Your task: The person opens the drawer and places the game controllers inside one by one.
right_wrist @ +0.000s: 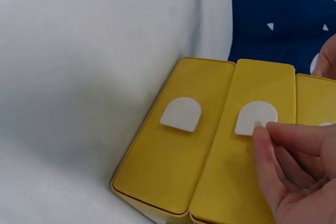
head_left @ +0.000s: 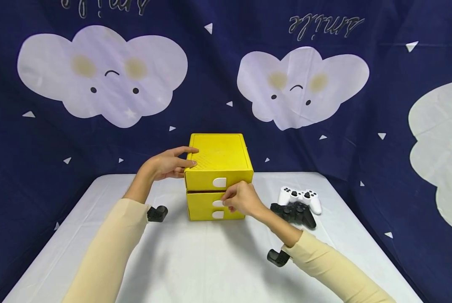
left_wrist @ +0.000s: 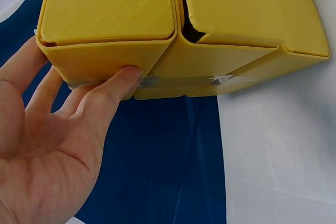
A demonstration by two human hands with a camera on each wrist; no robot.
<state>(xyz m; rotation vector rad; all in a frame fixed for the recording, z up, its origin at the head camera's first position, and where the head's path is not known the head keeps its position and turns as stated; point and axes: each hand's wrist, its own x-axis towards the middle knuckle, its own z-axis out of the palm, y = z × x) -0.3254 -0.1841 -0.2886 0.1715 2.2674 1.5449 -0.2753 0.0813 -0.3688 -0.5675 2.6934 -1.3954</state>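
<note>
A yellow drawer box (head_left: 220,151) with three stacked drawers stands on the table. Each drawer front carries a white rounded handle. My left hand (head_left: 169,164) rests against the box's upper left, fingertips on the top edge and other fingers along the side; in the left wrist view the thumb (left_wrist: 123,80) presses the side wall. With thumb and forefinger, my right hand (head_left: 242,200) pinches the middle drawer's handle (right_wrist: 256,116). That middle drawer (left_wrist: 233,9) stands a little proud, with a dark gap at its upper edge. Below it, the bottom drawer's handle (right_wrist: 181,114) is untouched.
To the right of the box lie a white game controller (head_left: 299,197) and a black game controller (head_left: 295,213), the black one in front. White cloth covers the table (head_left: 207,269). A dark blue curtain (head_left: 210,84) with clouds hangs close behind the box.
</note>
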